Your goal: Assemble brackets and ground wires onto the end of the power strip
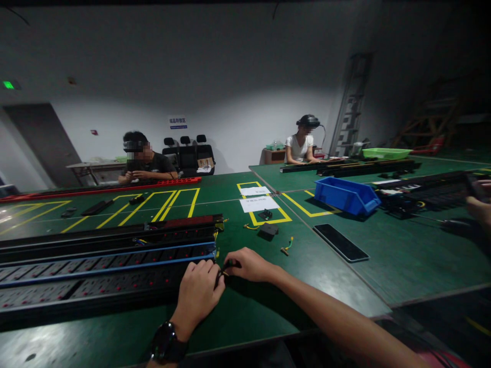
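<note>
Black strip (123, 286) lies along the green table (402, 255); left hand (200, 286) curls at the strip's end, perhaps to steady it, clasp unclear, while right hand (249, 264) pinches a dark piece (233, 263) just beside, seemingly for finer control

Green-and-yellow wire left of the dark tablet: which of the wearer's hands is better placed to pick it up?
Probably the right hand: it is nearer the wire, while the left hand sits farther off, by the black strip. The right seems to pinch a small dark part, so may need freeing first.
</note>
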{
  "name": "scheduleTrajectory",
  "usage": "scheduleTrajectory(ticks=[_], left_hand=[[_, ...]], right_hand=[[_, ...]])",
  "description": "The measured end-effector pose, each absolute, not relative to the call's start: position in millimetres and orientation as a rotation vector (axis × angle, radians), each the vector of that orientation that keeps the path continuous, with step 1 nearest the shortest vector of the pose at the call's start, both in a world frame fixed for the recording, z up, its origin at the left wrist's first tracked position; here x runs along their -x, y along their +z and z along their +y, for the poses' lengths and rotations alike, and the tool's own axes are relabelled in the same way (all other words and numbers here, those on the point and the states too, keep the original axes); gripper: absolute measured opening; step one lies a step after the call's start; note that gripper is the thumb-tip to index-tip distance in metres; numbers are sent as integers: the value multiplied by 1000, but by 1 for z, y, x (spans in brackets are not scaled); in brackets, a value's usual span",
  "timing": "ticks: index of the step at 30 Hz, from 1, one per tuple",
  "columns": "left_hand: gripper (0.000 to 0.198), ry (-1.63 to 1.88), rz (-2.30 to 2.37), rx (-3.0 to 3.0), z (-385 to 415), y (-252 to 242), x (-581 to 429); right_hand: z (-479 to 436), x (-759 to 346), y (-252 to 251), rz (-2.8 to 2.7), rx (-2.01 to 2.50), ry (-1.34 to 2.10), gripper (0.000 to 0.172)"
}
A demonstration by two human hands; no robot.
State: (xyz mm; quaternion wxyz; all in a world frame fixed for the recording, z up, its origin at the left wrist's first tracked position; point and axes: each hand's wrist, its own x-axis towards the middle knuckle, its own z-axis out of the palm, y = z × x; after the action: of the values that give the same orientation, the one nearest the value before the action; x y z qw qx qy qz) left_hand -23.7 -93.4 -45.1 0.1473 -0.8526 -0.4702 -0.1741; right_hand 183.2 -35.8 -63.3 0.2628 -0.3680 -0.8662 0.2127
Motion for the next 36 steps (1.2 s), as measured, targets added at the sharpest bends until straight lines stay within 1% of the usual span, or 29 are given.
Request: scheduleTrajectory(ticks=[13, 19, 24, 36], left_hand=[[19, -539, -1370, 2469, -95, -43, 23], [14, -633, -1412, 2464, -97, -41, 21], [11, -641, -1431, 2439, -96, -42, 21], [17, -588, -1339, 2530, -92, -43, 25]], right_hand=[[-37, -184, -60, -2354, 1014, 573, 16], [-38, -184, -60, -2358, 1053, 567, 15], [-37, -184, -61, -2353, 1044, 558, 14], [-37, -183, -62, -2374, 1081, 527, 11]])
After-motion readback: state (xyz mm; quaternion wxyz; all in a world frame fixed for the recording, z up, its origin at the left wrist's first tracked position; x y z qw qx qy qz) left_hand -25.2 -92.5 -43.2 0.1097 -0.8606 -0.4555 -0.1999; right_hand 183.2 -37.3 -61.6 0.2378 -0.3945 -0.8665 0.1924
